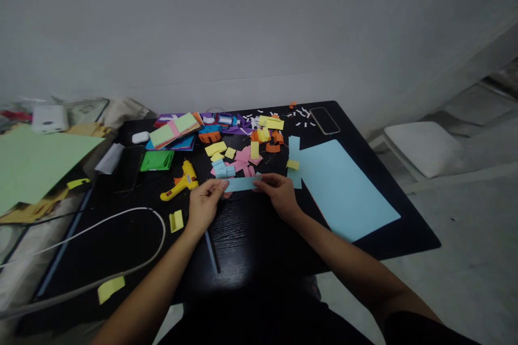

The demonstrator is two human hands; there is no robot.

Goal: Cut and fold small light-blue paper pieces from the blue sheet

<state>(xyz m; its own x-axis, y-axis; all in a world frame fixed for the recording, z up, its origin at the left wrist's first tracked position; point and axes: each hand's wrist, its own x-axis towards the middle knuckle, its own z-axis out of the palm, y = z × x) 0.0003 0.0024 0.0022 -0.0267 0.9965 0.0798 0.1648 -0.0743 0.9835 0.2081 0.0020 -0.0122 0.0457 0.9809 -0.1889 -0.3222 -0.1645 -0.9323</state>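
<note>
Between both hands a light blue paper strip [242, 184] is stretched out sideways above the black table. My left hand [205, 204] pinches its left end between thumb and fingers, and my right hand [279, 194] pinches its right end. Just beyond the strip lie small folded blue paper pieces [224, 169] and pink paper pieces [243, 157]. A yellow glue gun [182, 182] rests to the left of my left hand. To the right of my right hand is a large light blue sheet [343, 188].
A phone [325, 121] lies at the table's back right. Stacked coloured paper [175, 130], green folded paper [157, 160] and a white earbud case [140, 137] are at the back left. A white cable [164, 232] loops across the left side. A white stool [421, 145] stands at right.
</note>
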